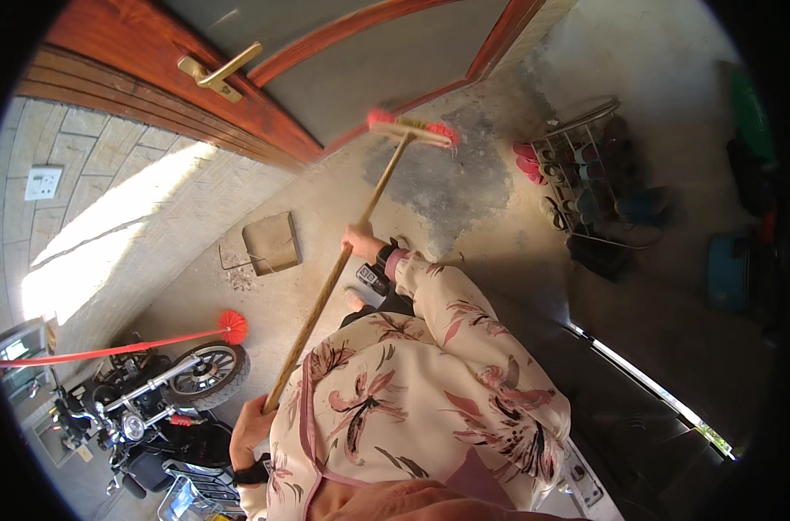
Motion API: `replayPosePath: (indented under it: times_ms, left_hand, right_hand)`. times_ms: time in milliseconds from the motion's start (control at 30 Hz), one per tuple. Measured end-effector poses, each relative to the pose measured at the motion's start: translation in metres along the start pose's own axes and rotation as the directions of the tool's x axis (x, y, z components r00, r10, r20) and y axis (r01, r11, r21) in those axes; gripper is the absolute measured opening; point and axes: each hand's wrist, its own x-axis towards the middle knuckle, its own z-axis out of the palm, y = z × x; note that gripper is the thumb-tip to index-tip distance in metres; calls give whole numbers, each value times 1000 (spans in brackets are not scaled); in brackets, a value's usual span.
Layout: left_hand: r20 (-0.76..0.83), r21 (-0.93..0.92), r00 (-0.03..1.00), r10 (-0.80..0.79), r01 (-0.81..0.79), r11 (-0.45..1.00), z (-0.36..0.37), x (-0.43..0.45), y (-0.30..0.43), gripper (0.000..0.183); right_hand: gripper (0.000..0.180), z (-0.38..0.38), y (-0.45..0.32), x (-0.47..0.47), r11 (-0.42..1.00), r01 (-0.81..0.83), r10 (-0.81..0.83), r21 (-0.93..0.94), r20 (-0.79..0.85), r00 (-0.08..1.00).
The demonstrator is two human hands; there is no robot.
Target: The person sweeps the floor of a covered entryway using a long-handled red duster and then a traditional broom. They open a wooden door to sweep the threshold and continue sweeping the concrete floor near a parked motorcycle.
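Observation:
A push broom [325, 296] with a wooden handle and red bristles slants away from my body. My left hand [250, 426] is wrapped around the handle's near end beside my waist. Farther up, my right hand [361, 241] grips the middle of the handle. The broom head [409, 130] is slightly blurred and lies over the concrete floor [333, 189] by the foot of the wood-framed door [362, 71]. Left of the handle sits a square dustpan [272, 245] with a thin wire handle. Small debris [240, 279] lies scattered beside it.
A metal shoe rack [587, 169] holding several shoes stands at right. At lower left is a motorcycle [154, 410], with a red long-handled round brush [232, 327] above its wheel. A brass door handle [222, 73] juts out at upper left. A blue container [727, 270] sits far right.

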Motion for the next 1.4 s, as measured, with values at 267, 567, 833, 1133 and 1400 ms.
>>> replayPosePath:
  times_ms: [267,567,833,1133,1400]
  left_hand:
    - [22,335,984,175,-172,926,20,97,34,24]
    - [348,-64,931,112,-96,993,99,276,167,27]
    - [362,-155,932,-7,68,986,95,276,162,23]
    - [38,-194,980,-194,198,961,52,57,55,22]
    - [11,-135,970,-244,243,961,51,30,33,22]
  right_hand:
    - [30,-78,36,-10,-187,-34,894,982,184,408]
    - [27,-173,178,37,-143,3,959,990,138,247]
    - [20,-130,209,63,-121,-400,937,908,238,255]
    - [11,30,-30,47,-403,-520,669,753,630,394]
    - [21,1,-60,-2,-458,-479,703,749,635,321]
